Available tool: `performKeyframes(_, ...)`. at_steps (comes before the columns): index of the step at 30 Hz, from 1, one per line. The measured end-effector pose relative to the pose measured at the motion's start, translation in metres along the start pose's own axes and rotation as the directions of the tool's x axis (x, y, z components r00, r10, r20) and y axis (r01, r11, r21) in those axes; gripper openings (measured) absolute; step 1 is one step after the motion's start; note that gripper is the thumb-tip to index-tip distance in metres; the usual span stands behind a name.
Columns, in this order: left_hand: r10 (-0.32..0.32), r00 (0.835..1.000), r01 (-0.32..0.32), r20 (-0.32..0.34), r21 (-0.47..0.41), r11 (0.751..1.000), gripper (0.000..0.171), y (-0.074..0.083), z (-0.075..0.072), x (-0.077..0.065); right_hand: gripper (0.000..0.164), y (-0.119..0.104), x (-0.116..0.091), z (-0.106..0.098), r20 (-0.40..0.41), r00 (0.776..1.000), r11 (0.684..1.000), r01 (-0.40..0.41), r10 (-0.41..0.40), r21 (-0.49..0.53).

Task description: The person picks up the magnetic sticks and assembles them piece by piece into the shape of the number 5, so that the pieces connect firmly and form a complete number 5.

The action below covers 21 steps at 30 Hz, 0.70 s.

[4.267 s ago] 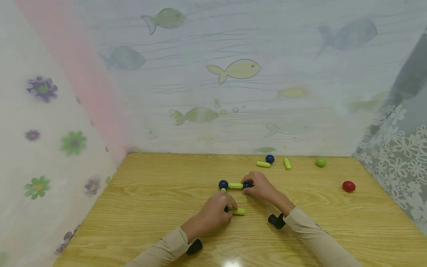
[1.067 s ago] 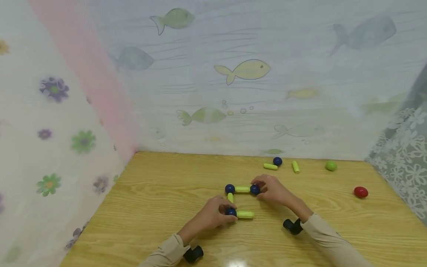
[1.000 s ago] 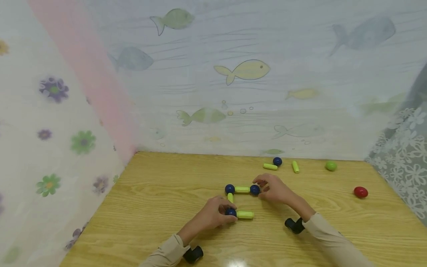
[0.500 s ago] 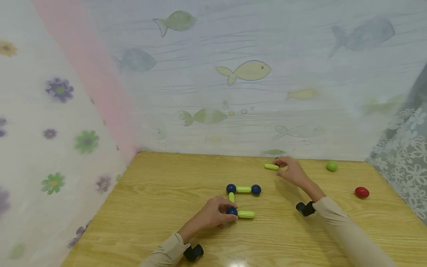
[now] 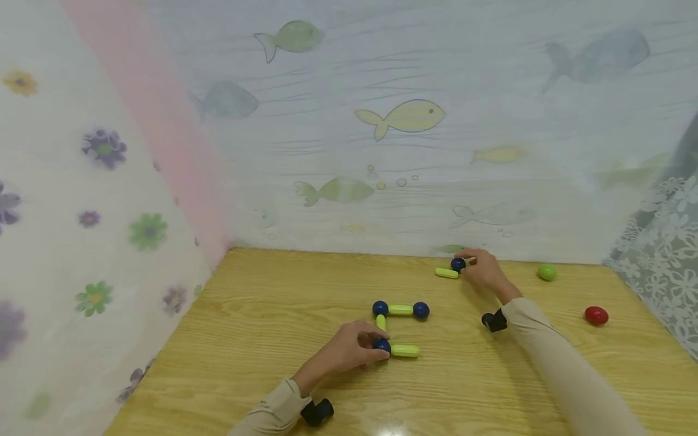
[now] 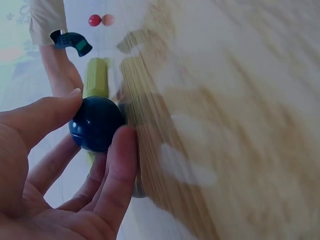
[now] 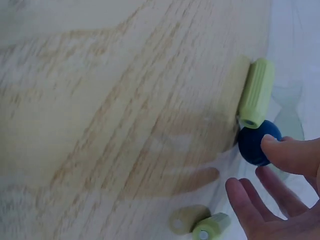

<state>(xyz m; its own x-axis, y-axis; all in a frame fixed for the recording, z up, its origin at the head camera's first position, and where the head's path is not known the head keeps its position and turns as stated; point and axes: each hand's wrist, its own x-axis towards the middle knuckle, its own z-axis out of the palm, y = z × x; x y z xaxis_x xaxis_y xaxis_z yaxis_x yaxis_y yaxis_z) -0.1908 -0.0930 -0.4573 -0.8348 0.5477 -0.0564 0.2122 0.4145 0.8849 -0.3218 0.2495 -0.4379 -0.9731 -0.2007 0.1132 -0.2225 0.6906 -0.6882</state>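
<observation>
In the head view a C-shaped build of yellow-green rods and blue balls lies on the table. My left hand pinches its front blue ball between thumb and fingers. From that ball one rod points right, and another rod runs back to a corner ball. A third rod joins the corner to an end ball. At the table's back my right hand has thumb and fingers around a loose blue ball. A loose rod lies against or very near that ball.
Another loose rod lies below my right fingers in the right wrist view; the hand covers it in the head view. A green ball and a red ball sit farther right. A fish-patterned curtain borders the table's back edge.
My right hand has left the end ball of the build and moved back to the loose blue ball. My left hand has stayed at the front ball.
</observation>
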Motion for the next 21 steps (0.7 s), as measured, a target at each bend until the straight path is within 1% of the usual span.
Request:
performKeyframes(6, 0.059, 0.996, -0.052, -0.067, 0.09, 0.995, 0.027, -0.002, 0.001, 0.001, 0.029, 0.005, 0.0, 0.005, -0.048, 0.999, 0.999, 0.021, -0.02, 0.028)
performKeyframes(10, 0.056, 0.994, -0.049, -0.09, 0.077, 0.996, 0.027, -0.002, 0.002, -0.001, 0.028, 0.009, -0.007, 0.005, -0.081, 0.996, 0.999, 0.034, -0.03, 0.042)
performKeyframes(13, 0.035, 0.995, -0.03, -0.094, 0.054, 0.998, 0.027, -0.001, 0.002, -0.003, 0.028, 0.011, -0.015, 0.003, -0.094, 0.995, 0.998, 0.046, -0.041, 0.046)
performKeyframes(17, 0.002, 0.995, 0.001, -0.096, 0.033, 0.999, 0.028, 0.001, 0.001, -0.004, 0.031, 0.011, -0.026, -0.003, -0.086, 0.995, 0.998, 0.051, -0.047, 0.045)
performKeyframes(21, 0.0, 0.995, 0.003, -0.1, 0.032, 0.999, 0.028, 0.0, 0.0, -0.003, 0.033, 0.011, -0.039, -0.009, -0.075, 0.997, 0.997, 0.033, -0.028, 0.073)
